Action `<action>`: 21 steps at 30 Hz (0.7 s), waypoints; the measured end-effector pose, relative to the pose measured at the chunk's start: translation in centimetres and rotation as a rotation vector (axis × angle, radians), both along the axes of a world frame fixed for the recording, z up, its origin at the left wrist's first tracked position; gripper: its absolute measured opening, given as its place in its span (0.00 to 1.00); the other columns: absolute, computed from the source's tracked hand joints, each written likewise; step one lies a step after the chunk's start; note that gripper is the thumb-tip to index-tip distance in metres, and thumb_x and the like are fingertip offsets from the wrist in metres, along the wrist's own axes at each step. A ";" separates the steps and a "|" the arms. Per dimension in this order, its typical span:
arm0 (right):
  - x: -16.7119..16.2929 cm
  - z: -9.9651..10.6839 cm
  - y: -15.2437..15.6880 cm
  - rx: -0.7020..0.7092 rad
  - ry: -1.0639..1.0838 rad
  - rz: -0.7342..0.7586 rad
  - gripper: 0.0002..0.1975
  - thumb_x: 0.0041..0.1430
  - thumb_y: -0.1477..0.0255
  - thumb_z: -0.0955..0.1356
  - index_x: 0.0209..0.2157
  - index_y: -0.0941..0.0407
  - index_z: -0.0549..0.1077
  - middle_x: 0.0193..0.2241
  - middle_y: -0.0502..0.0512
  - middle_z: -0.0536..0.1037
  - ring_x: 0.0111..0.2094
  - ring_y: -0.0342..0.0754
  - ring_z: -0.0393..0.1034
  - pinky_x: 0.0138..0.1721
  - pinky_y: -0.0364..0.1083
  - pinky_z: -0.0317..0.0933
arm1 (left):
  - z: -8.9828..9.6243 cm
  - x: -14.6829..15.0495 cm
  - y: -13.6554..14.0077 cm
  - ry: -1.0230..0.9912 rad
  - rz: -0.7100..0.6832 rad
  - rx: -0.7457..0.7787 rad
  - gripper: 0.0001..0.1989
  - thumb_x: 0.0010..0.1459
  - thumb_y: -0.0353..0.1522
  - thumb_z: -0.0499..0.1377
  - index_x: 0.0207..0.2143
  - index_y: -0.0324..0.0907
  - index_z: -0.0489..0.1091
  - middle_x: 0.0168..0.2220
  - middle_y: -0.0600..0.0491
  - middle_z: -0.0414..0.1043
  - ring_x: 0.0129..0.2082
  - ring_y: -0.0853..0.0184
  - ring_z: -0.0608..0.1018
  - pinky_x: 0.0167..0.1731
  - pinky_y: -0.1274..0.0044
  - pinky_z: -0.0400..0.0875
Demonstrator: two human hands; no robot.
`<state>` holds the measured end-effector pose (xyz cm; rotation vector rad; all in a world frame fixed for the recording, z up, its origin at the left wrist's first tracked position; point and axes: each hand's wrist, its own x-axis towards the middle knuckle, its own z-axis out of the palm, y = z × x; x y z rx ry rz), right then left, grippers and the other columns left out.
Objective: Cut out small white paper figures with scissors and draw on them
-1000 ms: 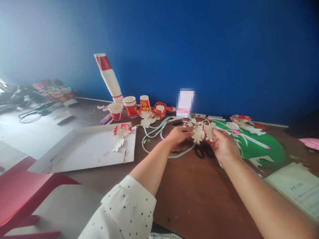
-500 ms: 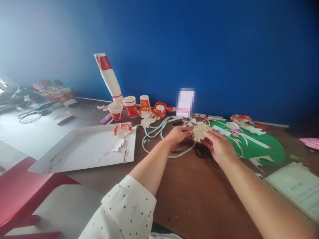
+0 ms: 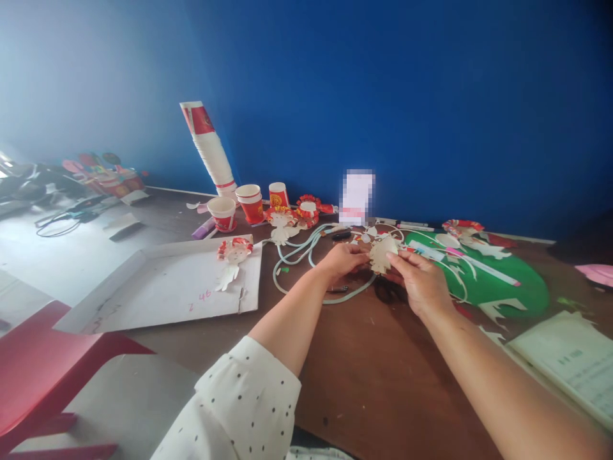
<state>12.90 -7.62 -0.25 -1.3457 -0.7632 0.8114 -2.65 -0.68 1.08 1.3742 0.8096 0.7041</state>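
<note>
A small cream paper cutout (image 3: 382, 257) with a jagged edge is held above the table between my two hands. My left hand (image 3: 345, 260) pinches its left edge between thumb and fingers. On the other side, my right hand (image 3: 421, 276) grips it, thumb on top and fingers beneath. Dark scissors handles (image 3: 390, 291) lie on the table under my right hand, partly hidden. A pale blue cable (image 3: 306, 250) loops over the table beside my left hand. Paper scraps (image 3: 364, 237) lie just beyond the cutout.
A white cardboard tray (image 3: 158, 287) at left carries a red-fringed paper figure (image 3: 235, 252). Paper cups (image 3: 249, 203) and a tall leaning cup stack (image 3: 213, 156) stand along the blue wall. To the right are a green round sheet (image 3: 520, 271), markers (image 3: 488, 268) and a booklet (image 3: 569, 358).
The cutout has tilted and turned slightly between my hands. My right thumb has shifted a little to the left on it. My left hand stays nearly in place.
</note>
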 end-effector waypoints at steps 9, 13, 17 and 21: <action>0.1 -0.2 0.0 0.045 -0.130 -0.028 0.21 0.39 0.59 0.76 0.36 0.54 0.80 0.30 0.51 0.81 0.30 0.53 0.77 0.31 0.49 0.73 | -0.1 0.1 0.0 -0.009 0.013 -0.020 0.08 0.53 0.31 0.61 0.33 0.34 0.74 0.23 0.54 0.68 0.22 0.76 0.67 0.24 0.80 0.59; -0.1 0.2 -0.2 0.026 -0.093 -0.014 0.21 0.39 0.59 0.77 0.36 0.54 0.80 0.30 0.51 0.81 0.29 0.52 0.76 0.31 0.49 0.74 | 0.1 0.0 -0.1 -0.040 0.002 -0.028 0.08 0.53 0.32 0.61 0.33 0.34 0.74 0.22 0.55 0.67 0.20 0.77 0.65 0.23 0.81 0.57; -0.4 0.5 -0.2 -0.001 -0.028 0.001 0.20 0.38 0.61 0.77 0.35 0.54 0.79 0.29 0.51 0.80 0.28 0.50 0.75 0.32 0.50 0.74 | -0.1 0.0 0.0 -0.037 0.019 -0.027 0.09 0.52 0.32 0.62 0.33 0.34 0.74 0.24 0.53 0.69 0.21 0.77 0.67 0.23 0.81 0.58; -0.5 0.7 -0.2 -0.006 -0.018 0.012 0.19 0.38 0.62 0.77 0.34 0.54 0.79 0.30 0.51 0.80 0.28 0.49 0.75 0.31 0.49 0.74 | -0.4 0.1 0.2 -0.037 0.013 -0.025 0.11 0.52 0.34 0.63 0.34 0.34 0.74 0.25 0.53 0.69 0.22 0.76 0.67 0.23 0.81 0.59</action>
